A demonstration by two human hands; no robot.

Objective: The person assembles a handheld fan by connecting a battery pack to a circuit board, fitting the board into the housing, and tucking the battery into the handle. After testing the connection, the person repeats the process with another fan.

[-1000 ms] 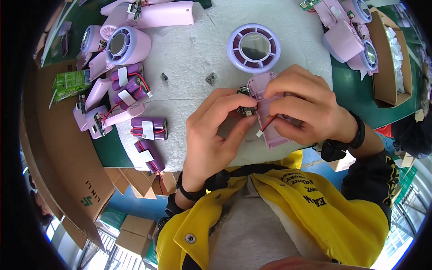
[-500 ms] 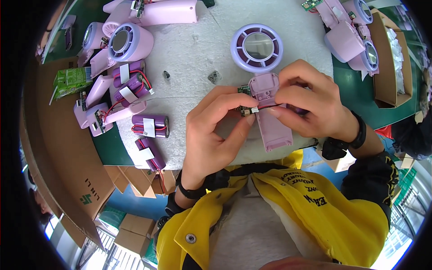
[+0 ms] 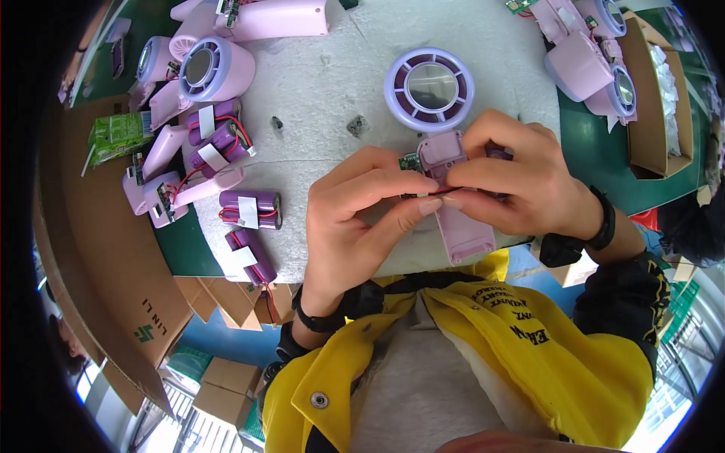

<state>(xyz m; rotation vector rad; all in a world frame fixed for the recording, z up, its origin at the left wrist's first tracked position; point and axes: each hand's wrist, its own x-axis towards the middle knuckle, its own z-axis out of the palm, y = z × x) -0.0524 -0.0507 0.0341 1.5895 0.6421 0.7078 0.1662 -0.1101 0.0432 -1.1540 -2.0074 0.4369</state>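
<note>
A handheld fan with a round lilac head (image 3: pixel 430 89) and an opened pink handle (image 3: pixel 466 232) lies in front of me. My left hand (image 3: pixel 361 204) is closed, thumb and forefinger pinching at a small green circuit board (image 3: pixel 410 162) beside the handle. From the other side my right hand (image 3: pixel 521 175) pinches the dark wires (image 3: pixel 445 191) close to the left fingertips. A purple battery pack (image 3: pixel 498 151) shows partly beneath the right hand's curled fingers. The fingertips cover the joint between wires and board.
Several purple battery packs (image 3: pixel 250 210) lie at the left of the white foam mat (image 3: pixel 317 113), near other fan parts (image 3: pixel 215 69). More fan pieces (image 3: pixel 578 68) and an open cardboard box (image 3: pixel 658 113) stand at the right. A green packet (image 3: pixel 119 136) lies far left.
My hands have drawn together, the fingertips now meeting over the white connector that showed before. The fan and its handle have shifted slightly toward me.
</note>
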